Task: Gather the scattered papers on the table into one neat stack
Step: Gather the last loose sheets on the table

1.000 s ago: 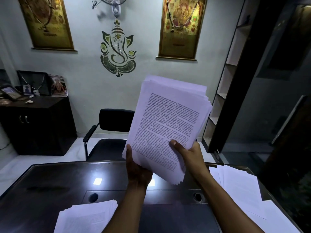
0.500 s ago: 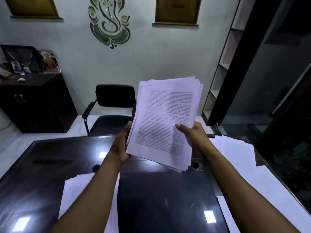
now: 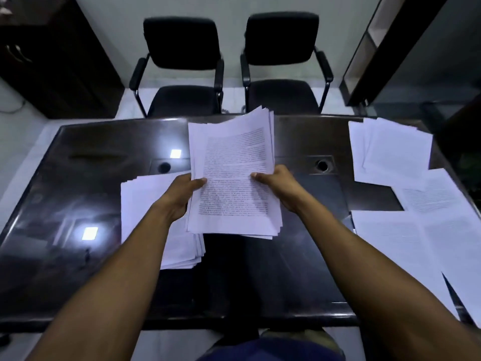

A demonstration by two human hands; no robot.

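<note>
I hold a thick sheaf of printed pages above the middle of the dark worktop. My left hand and right hand each pinch a side edge, thumbs on top, probably to square the uneven edges. A second pile lies beneath my left hand. Loose sheets spread along the worktop's right edge, not yet gathered.

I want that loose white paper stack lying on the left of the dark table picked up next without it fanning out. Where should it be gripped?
Probably by the near short edge of the white paper stack, coming from the person's side: its sheets already splay at the near right corner, so pinching there clamps them together.
</note>
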